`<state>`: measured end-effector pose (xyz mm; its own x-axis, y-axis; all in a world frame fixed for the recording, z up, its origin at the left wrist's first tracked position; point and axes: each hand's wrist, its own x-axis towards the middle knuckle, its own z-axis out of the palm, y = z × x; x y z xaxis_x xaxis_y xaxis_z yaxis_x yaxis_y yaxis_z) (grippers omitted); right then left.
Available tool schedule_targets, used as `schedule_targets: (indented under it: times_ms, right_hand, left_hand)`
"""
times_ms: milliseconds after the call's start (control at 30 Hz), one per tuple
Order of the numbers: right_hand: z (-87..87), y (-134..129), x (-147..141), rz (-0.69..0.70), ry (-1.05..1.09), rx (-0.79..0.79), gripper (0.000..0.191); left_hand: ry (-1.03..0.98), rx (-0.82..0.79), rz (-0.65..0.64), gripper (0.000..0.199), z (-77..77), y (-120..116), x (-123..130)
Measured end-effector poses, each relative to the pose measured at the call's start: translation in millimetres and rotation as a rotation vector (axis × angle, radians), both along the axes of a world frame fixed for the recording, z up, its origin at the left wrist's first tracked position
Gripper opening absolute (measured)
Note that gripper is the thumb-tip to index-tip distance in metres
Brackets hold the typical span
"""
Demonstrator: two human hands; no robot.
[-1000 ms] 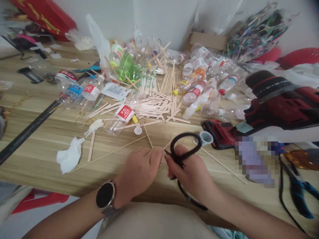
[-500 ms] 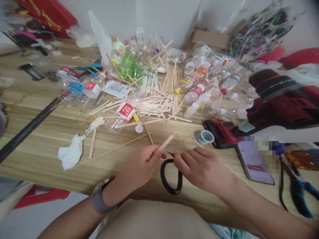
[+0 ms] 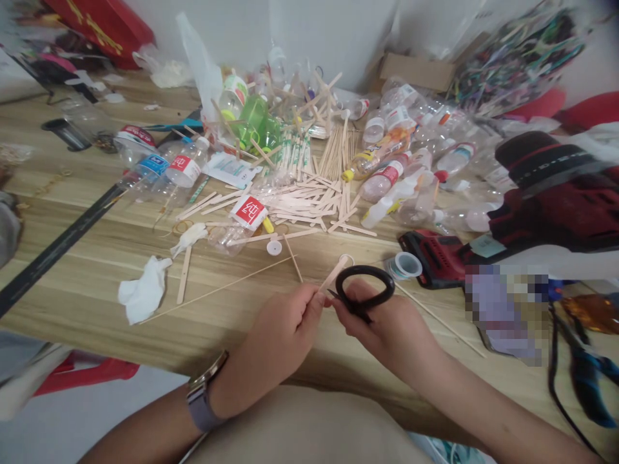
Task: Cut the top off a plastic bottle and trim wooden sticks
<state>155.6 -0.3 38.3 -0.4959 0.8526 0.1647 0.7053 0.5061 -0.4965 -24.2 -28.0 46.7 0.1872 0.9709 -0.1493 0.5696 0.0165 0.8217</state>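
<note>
A long wooden table [image 3: 87,283] carries a sprawl of craft supplies, with a red and black power drill [image 3: 546,206] lying on its side at the right and clear plastic bottles [image 3: 401,167] heaped along the wall. A loose pile of flat wooden sticks [image 3: 300,206] fans across the middle, thin bamboo skewers [image 3: 333,151] bundled just behind it, and a crumpled white tissue [image 3: 142,290] sits near the front edge. Blue-handled pliers [image 3: 587,380] rest at the far right. At the near edge, the person's left hand [image 3: 285,332], a watch on its wrist, pinches the near end of one wooden stick [image 3: 333,274] between thumb and fingertips, holding it tilted up off the table, apparently to steady it. The right hand [image 3: 387,328] is closed around black-handled scissors [image 3: 365,290], one loop standing above the knuckles, the tip meeting the stick just beside the left fingertips; whether the blades are parted cannot be told.
</note>
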Motion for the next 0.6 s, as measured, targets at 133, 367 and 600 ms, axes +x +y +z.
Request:
schedule_targets:
  times_ms: [133,367,600]
  right_hand:
    - [0.2,1.4,2.3,0.013,-0.057,0.041,0.032]
    - [-1.4,2.9,3.8,0.071,-0.139,0.232,0.037]
    - [-1.4,3.0,7.5,0.071,-0.171,0.182,0.038]
  left_hand:
    - [0.028,0.009,0.001,0.036,0.5,-1.1,-0.1]
    - [0.081,0.007,-0.006,0.032,1.4,-1.8,-0.2]
    - [0.090,0.019,-0.022,0.033,2.0,-1.2,0.6]
